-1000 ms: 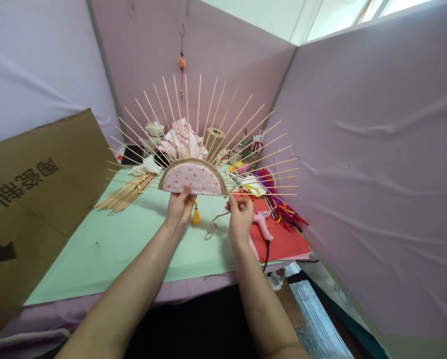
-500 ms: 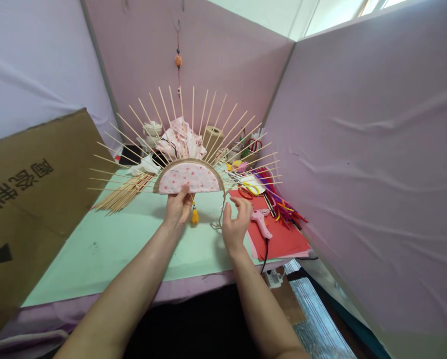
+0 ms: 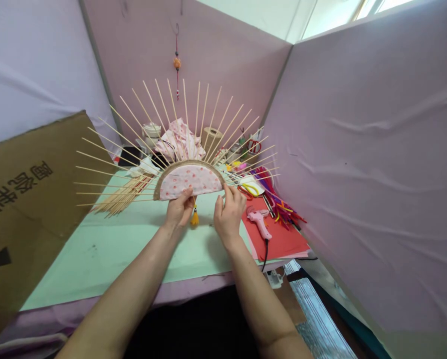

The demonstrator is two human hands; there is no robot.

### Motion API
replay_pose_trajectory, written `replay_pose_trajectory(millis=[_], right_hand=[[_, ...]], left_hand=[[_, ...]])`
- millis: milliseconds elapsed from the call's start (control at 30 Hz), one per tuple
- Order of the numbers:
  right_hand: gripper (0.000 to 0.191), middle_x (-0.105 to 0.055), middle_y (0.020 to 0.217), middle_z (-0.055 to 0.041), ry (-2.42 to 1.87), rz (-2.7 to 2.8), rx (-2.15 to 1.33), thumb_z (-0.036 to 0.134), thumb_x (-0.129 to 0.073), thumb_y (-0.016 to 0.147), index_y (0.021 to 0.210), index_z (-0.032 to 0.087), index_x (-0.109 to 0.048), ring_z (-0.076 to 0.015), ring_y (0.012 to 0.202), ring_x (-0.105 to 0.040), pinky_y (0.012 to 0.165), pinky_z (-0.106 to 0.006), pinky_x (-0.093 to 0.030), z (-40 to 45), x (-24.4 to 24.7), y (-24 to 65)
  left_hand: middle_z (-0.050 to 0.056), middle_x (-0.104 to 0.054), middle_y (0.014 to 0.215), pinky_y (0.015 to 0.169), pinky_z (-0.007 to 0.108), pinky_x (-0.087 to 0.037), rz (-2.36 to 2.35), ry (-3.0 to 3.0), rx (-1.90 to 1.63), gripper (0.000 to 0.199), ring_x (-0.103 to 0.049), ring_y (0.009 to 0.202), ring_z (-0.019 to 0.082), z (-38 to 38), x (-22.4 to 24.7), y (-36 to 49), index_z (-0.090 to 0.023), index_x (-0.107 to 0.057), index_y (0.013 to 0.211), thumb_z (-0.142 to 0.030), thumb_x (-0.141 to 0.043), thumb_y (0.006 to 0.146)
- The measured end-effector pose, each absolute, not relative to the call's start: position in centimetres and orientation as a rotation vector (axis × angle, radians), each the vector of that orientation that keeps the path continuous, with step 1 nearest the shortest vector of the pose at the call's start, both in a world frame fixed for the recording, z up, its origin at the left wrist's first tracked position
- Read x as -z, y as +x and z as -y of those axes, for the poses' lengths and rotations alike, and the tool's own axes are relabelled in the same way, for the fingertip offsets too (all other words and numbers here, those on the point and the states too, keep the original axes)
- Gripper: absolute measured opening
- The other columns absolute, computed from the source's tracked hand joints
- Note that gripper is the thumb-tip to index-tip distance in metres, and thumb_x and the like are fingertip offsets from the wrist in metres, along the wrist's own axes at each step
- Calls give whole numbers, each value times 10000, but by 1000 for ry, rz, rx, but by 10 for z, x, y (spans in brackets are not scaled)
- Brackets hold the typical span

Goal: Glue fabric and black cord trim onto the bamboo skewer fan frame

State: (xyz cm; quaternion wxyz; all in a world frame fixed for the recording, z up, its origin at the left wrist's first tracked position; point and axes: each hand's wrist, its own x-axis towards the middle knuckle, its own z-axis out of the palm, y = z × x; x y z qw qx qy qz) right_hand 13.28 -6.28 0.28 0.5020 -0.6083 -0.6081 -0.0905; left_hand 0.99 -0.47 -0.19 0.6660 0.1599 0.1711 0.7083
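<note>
My left hand (image 3: pixel 179 208) grips the lower edge of a half-round fan (image 3: pixel 190 180), thumb in front. Pink cloth with red dots covers the fan's face, and brown twine runs along its curved rim. Thin wooden sticks radiate outward from that rim. A yellow tassel (image 3: pixel 195 217) hangs below, beside my left fingers. At the fan's right corner is my right hand (image 3: pixel 230 212), its fingers curled and the index fingertip touching the twine trim. Whatever lies between those fingers is hidden, and the loose twine end is out of sight.
A pink glue gun (image 3: pixel 260 222) lies on red sheets (image 3: pixel 283 239) at right, near scissors (image 3: pixel 250 189) and colourful pipe cleaners (image 3: pixel 279 199). Bundled sticks (image 3: pixel 124 197) lie left on the green tabletop (image 3: pixel 129 254). Dotted cloth (image 3: pixel 180 139) sits behind; a cardboard sheet (image 3: pixel 32 199) leans at left.
My right hand has moved up and left to the fan's right corner, and the dangling twine no longer shows. The fan has tilted, its left end lower. My left hand keeps its hold.
</note>
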Motion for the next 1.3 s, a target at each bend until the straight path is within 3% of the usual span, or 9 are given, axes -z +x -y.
replay_pose_trajectory(millis=[267,600,733,967,1300], right_hand=[[425,-550,1265,-154,-1531,1414,217,315,-379,952,1312,167,-549,-292,1165,-426,988,-501,-351,65,-9,131],[316,-618,1126,-128,-1429,1292,64,276,-371,940,1145,166,-585,-244,1104,-504,982,-438,-383,64,-13,138],[360,-589,1190,-132,-1377,1228,120,283,-350,955,1227,179,-562,-244,1160,-487,995,-439,-381,73,-11,142],[356,-565,1082,-125,-1489,1270,183,302,-385,946,1133,187,-665,-265,1055,-486,937,-450,-381,71,-4,144],[315,-585,1050,-100,-1435,1233,-32,289,-389,925,1060,182,-652,-234,1049,-497,961,-397,-387,69,-6,148]], left_hand=[[-19,-712,783,889,232,-508,-396,366,-1551,347,-678,806,99,6,2,9,-175,-678,942,37,-699,668],[-40,-691,710,871,247,-521,-354,427,-1536,366,-674,758,101,6,5,9,-193,-676,954,-1,-749,651],[-43,-698,748,865,239,-517,-368,413,-1566,428,-672,759,94,4,5,9,-202,-669,1000,-10,-771,631],[-41,-706,765,872,242,-519,-357,416,-1558,473,-677,768,98,5,5,10,-219,-660,1053,1,-758,645],[-17,-716,799,852,250,-532,-356,447,-1542,396,-676,790,110,7,5,11,-200,-670,1017,-10,-741,677]])
